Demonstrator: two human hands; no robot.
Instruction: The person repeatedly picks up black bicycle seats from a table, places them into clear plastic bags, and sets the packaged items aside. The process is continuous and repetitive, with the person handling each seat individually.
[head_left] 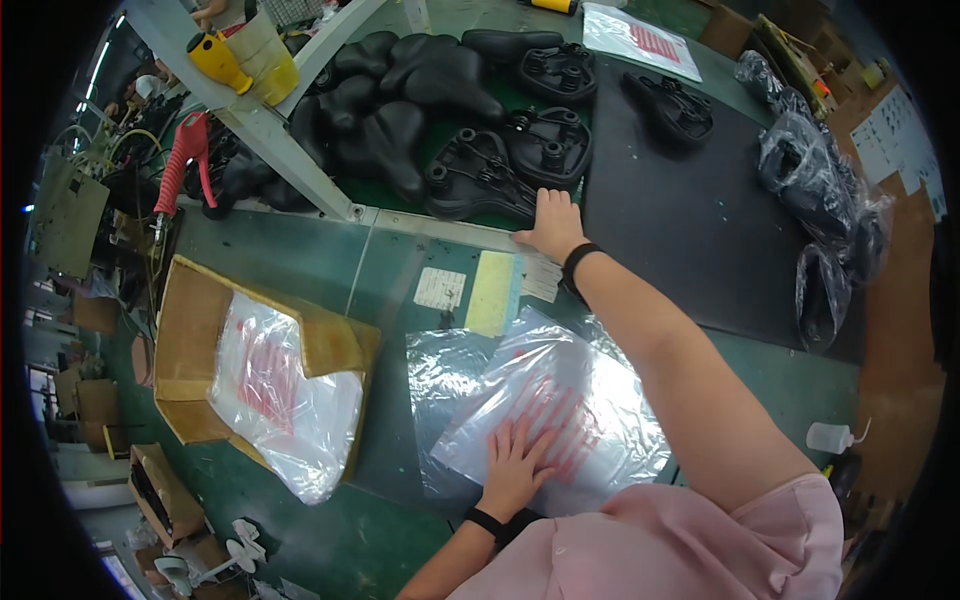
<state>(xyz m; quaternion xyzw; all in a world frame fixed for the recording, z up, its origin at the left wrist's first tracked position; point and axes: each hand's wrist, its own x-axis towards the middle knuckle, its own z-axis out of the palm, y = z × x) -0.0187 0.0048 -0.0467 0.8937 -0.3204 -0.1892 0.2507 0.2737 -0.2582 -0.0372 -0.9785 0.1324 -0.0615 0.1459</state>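
My left hand (516, 468) lies with spread fingers on a stack of clear plastic bags (610, 440) with red print, near my body. My right arm stretches forward, and my right hand (556, 224) is at the nose of an upturned black bicycle saddle (470, 178). The nose sits between its thumb and fingers; the fingertips are partly hidden. Beside that saddle another upturned saddle (550, 145) shows its underside. Further back, several black saddles (440, 75) lie heaped together, some with the smooth top up.
A cardboard box (190, 370) with more printed bags (270, 380) stands at left. Paper labels (440, 288) lie mid-table. On the black mat (690, 220) rests one saddle (672, 108); bagged saddles (815, 190) line its right edge. A metal post (290, 165) and red air gun (185, 165) are at left.
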